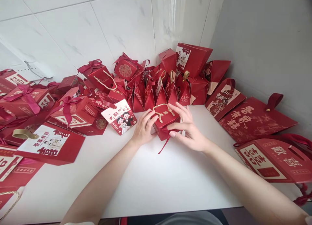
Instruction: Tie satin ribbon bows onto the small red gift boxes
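Note:
A small red gift box [162, 122] with gold lettering and a cream-and-gold twisted rope handle [160, 105] stands on the white table in front of me. My left hand [144, 128] holds the box's left side, with curved fingers against its edge. At the front right corner, the thumb and index finger of my right hand [190, 130] pinch a dark red ribbon [164, 145], whose thin tail hangs down the front. The other right fingers reach over the box's right side. The box's right face is mostly hidden by that hand.
Left of the box lies a white-and-red card box [121, 117] with a cartoon couple. Red gift boxes with bows [73, 112] crowd the left. Several upright bags [161, 91] line the tiled wall, and larger red bags [258, 119] lean along the right grey wall.

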{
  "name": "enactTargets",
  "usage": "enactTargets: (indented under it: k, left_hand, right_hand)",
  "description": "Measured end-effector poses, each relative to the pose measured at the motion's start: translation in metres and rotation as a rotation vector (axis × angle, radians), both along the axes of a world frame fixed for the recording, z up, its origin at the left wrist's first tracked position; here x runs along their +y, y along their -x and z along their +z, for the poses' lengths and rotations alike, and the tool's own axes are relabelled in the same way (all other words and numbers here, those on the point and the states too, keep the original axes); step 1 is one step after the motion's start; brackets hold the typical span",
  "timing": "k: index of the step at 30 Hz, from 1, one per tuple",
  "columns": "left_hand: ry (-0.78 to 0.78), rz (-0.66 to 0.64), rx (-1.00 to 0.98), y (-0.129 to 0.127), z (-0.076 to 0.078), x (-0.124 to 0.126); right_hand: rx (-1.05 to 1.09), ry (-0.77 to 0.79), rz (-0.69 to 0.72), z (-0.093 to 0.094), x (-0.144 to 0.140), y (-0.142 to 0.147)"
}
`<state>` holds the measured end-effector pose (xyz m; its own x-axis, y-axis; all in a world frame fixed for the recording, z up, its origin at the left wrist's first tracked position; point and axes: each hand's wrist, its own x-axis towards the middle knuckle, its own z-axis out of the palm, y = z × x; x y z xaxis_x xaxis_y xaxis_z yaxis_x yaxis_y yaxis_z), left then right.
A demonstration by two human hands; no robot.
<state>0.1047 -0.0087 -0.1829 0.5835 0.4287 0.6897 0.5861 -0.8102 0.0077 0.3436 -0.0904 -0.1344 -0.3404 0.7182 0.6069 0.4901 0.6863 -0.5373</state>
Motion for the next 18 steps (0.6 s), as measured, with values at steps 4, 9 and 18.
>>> enactTargets:
  k: [4,9,18]
  left_hand:
    - [0.1,-0.17,-0.043,-0.004,0.005,-0.004]
    - [0.338,-0.218,-0.048,-0.006,0.008,-0.012]
    - [0.528,-0.178,-0.204,0.002,0.009,-0.005]
  right_hand:
    - [0.204,0.187,0.108,-0.001,0.006,-0.005]
    - [0.505,0.379,0.152,-0.004,0.013,-0.007]
    - [0.755,0.399,-0.106,-0.024,0.023,-0.008]
